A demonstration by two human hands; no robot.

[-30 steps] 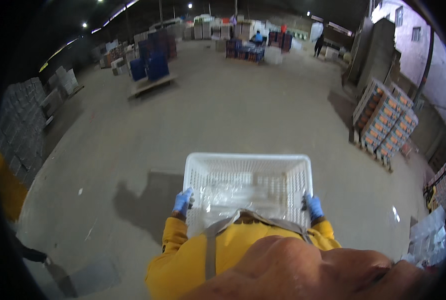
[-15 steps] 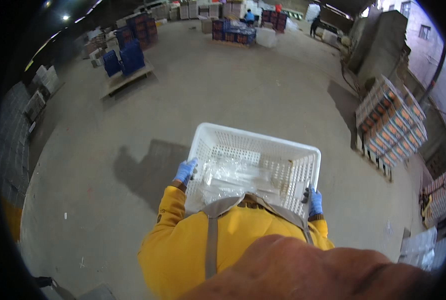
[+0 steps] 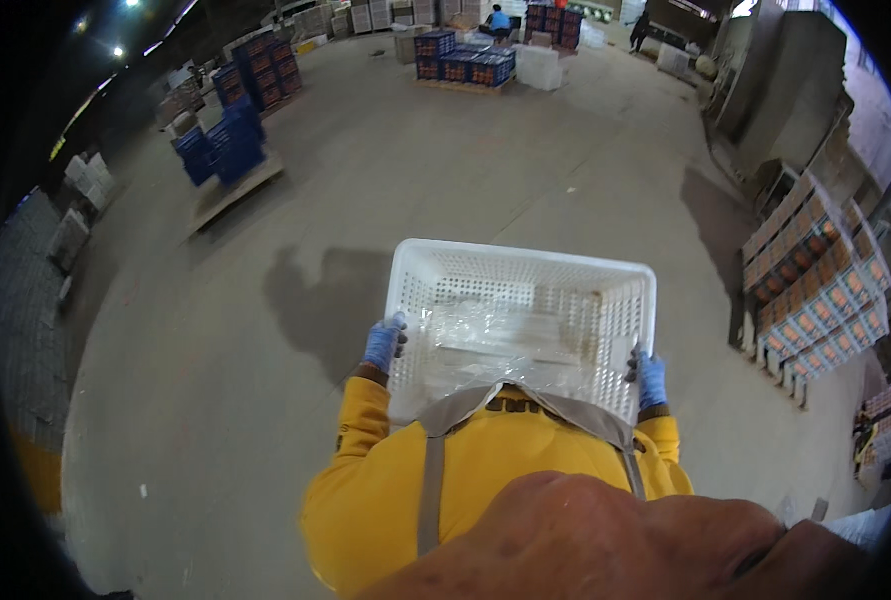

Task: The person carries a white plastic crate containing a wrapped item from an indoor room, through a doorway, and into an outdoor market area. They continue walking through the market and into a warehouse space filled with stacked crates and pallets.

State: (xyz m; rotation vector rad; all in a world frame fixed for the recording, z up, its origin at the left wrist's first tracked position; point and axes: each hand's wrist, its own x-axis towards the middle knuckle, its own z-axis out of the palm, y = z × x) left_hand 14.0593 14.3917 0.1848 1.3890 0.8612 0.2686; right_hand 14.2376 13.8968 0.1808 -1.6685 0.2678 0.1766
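Observation:
I carry a white perforated plastic basket (image 3: 526,256) in front of my body, above the floor. My left hand (image 3: 383,343), in a blue glove, grips its left side, with the fingers hooked over or through the wall. On the opposite side my right hand (image 3: 650,379), also blue-gloved, is closed round the right wall. Inside the basket lies clear plastic wrapping (image 3: 496,335), crinkled and shiny; what it covers, if anything, I cannot make out. My yellow sleeves and grey apron straps hide the near edge of the basket.
A pallet of stacked printed cartons (image 3: 816,280) stands at the right. To the left, blue crates (image 3: 224,148) sit on a low wooden pallet (image 3: 236,195). Farther ahead are more blue crates (image 3: 466,66) and a person in blue (image 3: 499,22). Grey stacks (image 3: 31,290) line the far left.
The blue crates and pallet at the left come closer in view, and the carton stack shifts right and nearer. The basket stays in both hands, now more level in the picture.

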